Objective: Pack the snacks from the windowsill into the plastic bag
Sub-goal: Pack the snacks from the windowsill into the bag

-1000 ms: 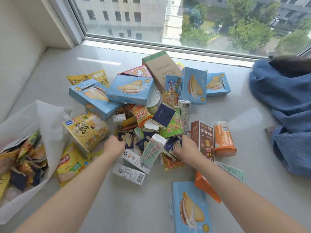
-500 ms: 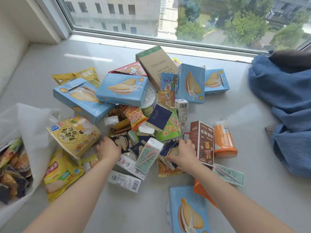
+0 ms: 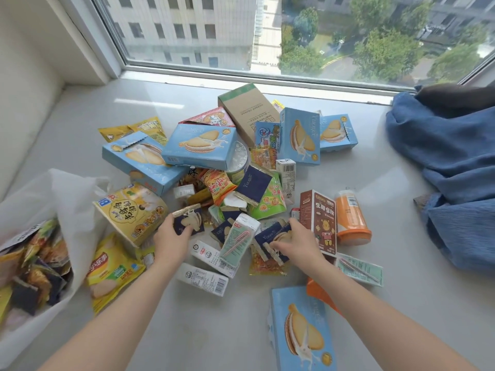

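Observation:
A heap of snacks [image 3: 227,167] covers the middle of the pale windowsill [image 3: 80,124]: light blue biscuit boxes, crisp bags, small milk cartons and navy biscuit packets. My left hand [image 3: 171,238] holds one navy packet [image 3: 188,219] lifted off the heap's near left side. My right hand [image 3: 300,242] grips a couple of navy packets [image 3: 273,239] low on the heap, beside a brown carton [image 3: 318,220]. The white plastic bag [image 3: 67,210] lies open at the left with several snack packets inside.
A blue garment [image 3: 450,167] is bunched at the right. An orange bottle [image 3: 351,218] lies beside the brown carton. One blue biscuit box [image 3: 302,330] and an orange packet [image 3: 318,293] lie near me under my right forearm. Window glass closes off the far side.
Both hands closed on navy packets in the heap. My left hand has raised its packet off the pile; my right hand has gathered packets under its fingers.

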